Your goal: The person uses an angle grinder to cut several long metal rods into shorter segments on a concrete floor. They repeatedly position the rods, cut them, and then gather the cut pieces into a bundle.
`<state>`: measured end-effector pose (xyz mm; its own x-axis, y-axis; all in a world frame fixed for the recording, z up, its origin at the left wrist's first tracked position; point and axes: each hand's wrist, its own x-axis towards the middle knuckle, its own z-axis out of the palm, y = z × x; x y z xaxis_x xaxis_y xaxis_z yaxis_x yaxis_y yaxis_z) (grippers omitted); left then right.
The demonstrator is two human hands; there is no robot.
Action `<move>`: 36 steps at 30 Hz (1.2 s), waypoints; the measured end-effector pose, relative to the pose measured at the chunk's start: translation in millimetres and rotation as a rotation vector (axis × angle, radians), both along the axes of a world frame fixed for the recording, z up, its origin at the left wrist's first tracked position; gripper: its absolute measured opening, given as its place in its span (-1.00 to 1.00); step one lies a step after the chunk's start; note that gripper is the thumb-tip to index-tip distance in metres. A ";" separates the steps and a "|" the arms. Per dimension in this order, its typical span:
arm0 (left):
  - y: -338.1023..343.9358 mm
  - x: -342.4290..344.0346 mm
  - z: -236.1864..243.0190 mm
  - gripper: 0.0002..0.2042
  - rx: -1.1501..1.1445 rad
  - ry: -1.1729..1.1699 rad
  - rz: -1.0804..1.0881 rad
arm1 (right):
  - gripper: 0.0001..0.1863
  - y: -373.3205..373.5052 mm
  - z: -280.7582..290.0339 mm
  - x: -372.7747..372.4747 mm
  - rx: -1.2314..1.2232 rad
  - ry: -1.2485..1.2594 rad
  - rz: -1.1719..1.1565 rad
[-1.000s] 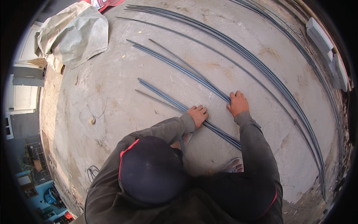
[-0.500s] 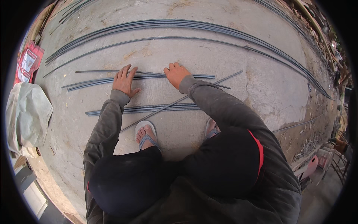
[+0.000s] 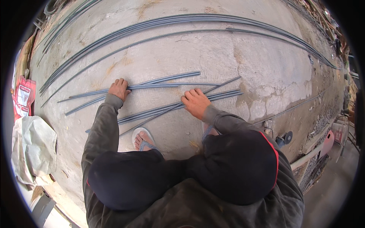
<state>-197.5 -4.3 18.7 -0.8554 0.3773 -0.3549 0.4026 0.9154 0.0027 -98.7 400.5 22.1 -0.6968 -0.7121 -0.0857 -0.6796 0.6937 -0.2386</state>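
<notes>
On the concrete floor before me lie two groups of short ribbed steel bars. My left hand (image 3: 119,89) is closed over the farther group of rebar (image 3: 154,86), whose bars fan out to the right in different directions. My right hand (image 3: 196,102) lies with bent fingers over the nearer rebar bundle (image 3: 156,110), where a single diagonal bar (image 3: 225,83) crosses it. The right thumb and the undersides of those fingers are hidden. Both groups rest flat on the floor, in front of my sandalled feet (image 3: 144,139).
Long rebar (image 3: 178,18) lies in a bundle across the far floor, one long bar (image 3: 152,41) in front of it. At left are a red bag (image 3: 25,95) and a pale crumpled sheet (image 3: 34,146). An angle grinder (image 3: 284,139) sits by my right knee.
My right hand has moved from the farther bars back toward me, onto the nearer bundle. The left hand's spread fingers have closed over the farther bars, which now fan apart. The view has turned slightly.
</notes>
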 end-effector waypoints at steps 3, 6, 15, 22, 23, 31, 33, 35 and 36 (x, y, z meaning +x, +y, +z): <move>3.0 5.9 -0.1 -0.59 -0.087 0.007 -0.002 | -0.61 2.1 -3.1 0.5 -0.008 -0.082 0.040; 9.9 1.8 9.8 -0.59 -0.104 -0.058 -0.022 | -0.66 -6.4 1.9 2.1 0.008 -0.148 0.009; 47.8 8.5 17.5 -0.61 -0.177 -0.067 0.052 | -0.66 -16.4 -4.3 12.1 0.038 -0.149 -0.044; 52.3 2.0 18.7 -0.70 -0.231 -0.101 0.120 | -0.60 -20.3 12.4 12.1 0.196 -0.181 0.006; 53.4 -1.1 25.6 -0.72 -0.204 -0.065 0.096 | -0.62 -17.4 7.5 9.1 0.179 -0.161 0.023; 57.0 -44.2 157.8 -0.51 0.109 0.237 0.307 | -0.68 10.6 23.6 -17.2 0.091 -0.404 -0.156; 22.9 -58.2 192.6 -0.53 0.335 0.480 0.414 | -0.61 10.9 68.7 -28.1 0.129 -0.480 -0.077; -1.2 -89.3 268.7 -0.50 0.508 0.657 0.482 | -0.57 19.6 82.1 -32.5 0.163 -0.468 -0.112; -12.9 -99.1 319.5 -0.45 0.655 0.831 0.469 | -0.54 18.2 87.9 -36.9 0.162 -0.455 -0.100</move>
